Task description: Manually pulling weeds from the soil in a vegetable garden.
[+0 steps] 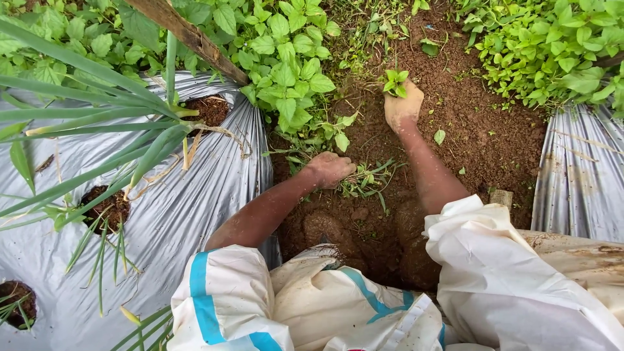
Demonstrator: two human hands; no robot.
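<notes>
Muddy hands: right grips leafy weed, left seemingly grassy sprigs.

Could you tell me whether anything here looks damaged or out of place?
Yes: the silver plastic sheet is torn and frayed around the planting hole, with dry strips hanging loose. Leafy weeds spill over its edge. The right hand grips a small plant.

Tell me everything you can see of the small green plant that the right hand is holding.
The small green plant is a leafy weed sprig with several bright, oval leaves in a cluster. It sticks up out of the closed fist of the soil-covered right hand, which hides its stem and roots. It sits above the bare brown soil of the furrow, apart from the other weeds.
</notes>
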